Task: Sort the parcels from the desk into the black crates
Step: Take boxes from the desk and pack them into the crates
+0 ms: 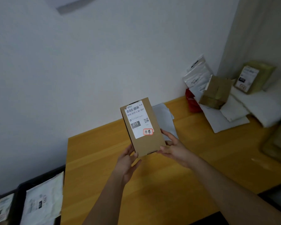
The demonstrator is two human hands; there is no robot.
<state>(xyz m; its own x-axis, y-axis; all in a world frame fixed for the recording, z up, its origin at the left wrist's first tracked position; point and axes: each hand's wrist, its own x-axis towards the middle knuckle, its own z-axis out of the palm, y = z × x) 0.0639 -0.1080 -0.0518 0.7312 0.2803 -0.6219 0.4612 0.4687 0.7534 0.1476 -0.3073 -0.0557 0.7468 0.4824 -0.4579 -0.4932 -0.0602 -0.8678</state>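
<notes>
This looked like a small parcel-sorting room or mail corner in a plain office. A wooden tabletop (193, 159) stood pushed into the corner of bare white walls (104, 54). Cardboard boxes (215, 92) and white mailer bags (234, 111) with shipping labels lay heaped at its far end. Beside it, low at the left, black crates (21, 190) held more labelled bags (42, 203).

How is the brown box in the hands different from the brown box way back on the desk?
The held box is up off the desk in both hands, label facing us; the far box sits tilted on white mailers, its label not visible. The held one looks flatter. Both are brown cardboard.
</notes>
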